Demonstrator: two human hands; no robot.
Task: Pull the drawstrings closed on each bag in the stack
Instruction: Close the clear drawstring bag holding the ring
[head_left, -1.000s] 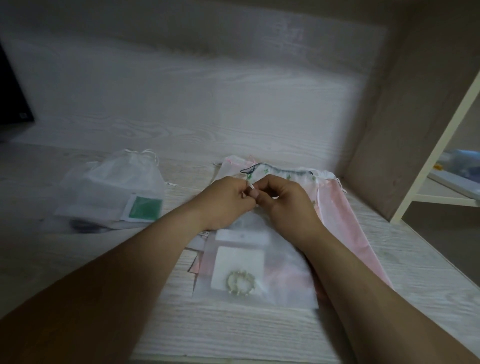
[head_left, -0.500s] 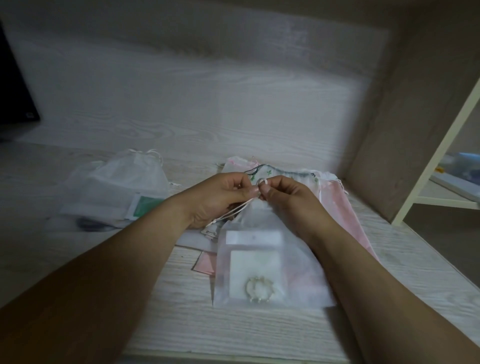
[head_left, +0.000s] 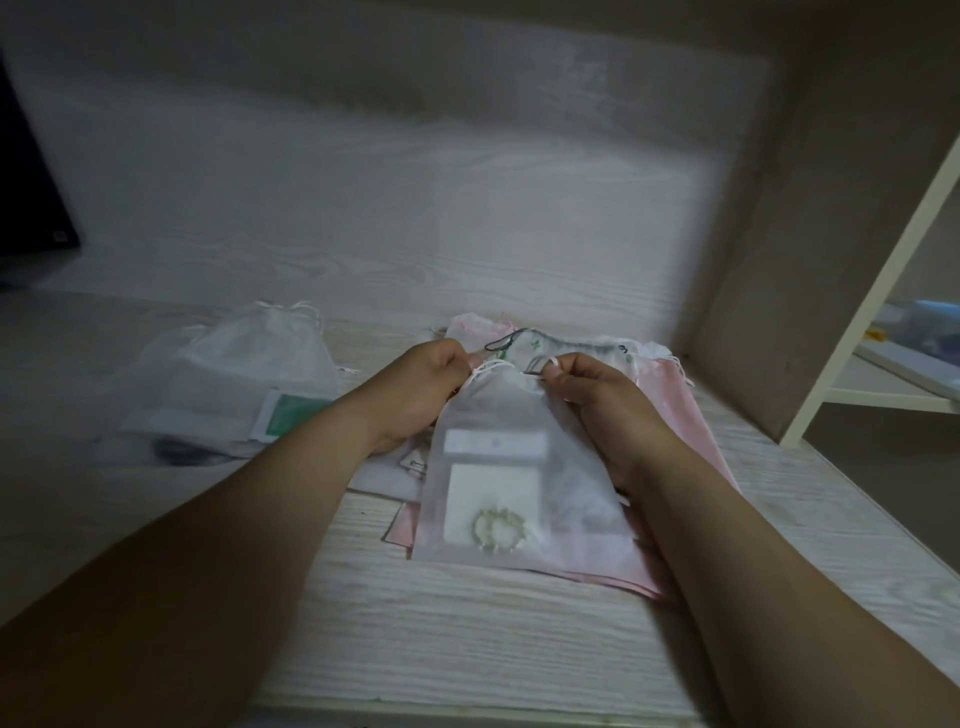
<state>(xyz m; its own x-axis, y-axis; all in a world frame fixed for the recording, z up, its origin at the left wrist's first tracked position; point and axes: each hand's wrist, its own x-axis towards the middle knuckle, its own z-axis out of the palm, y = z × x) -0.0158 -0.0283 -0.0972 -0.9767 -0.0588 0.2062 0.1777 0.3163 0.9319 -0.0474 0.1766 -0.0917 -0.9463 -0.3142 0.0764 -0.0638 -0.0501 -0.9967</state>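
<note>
A sheer white drawstring bag (head_left: 524, 467) lies on top of a stack of bags (head_left: 675, 410), among them pink ones and one with a green print. A white card with a small ring-shaped trinket (head_left: 497, 531) shows through it. My left hand (head_left: 415, 395) pinches the white drawstring at the bag's top left corner. At the top right corner my right hand (head_left: 597, 400) pinches the other drawstring. The bag's mouth between my hands is gathered and narrow.
A second pile of sheer white bags (head_left: 239, 384), one holding a green card, lies to the left on the pale wooden desk (head_left: 467, 623). The desk's side panel (head_left: 810, 260) rises at the right, a white shelf frame (head_left: 883, 291) beyond it. A dark screen edge (head_left: 26, 197) stands far left.
My hands have moved apart from the middle of the bag's mouth to its two corners, drawing the strings outward. The bag has shifted slightly right and its mouth has gathered.
</note>
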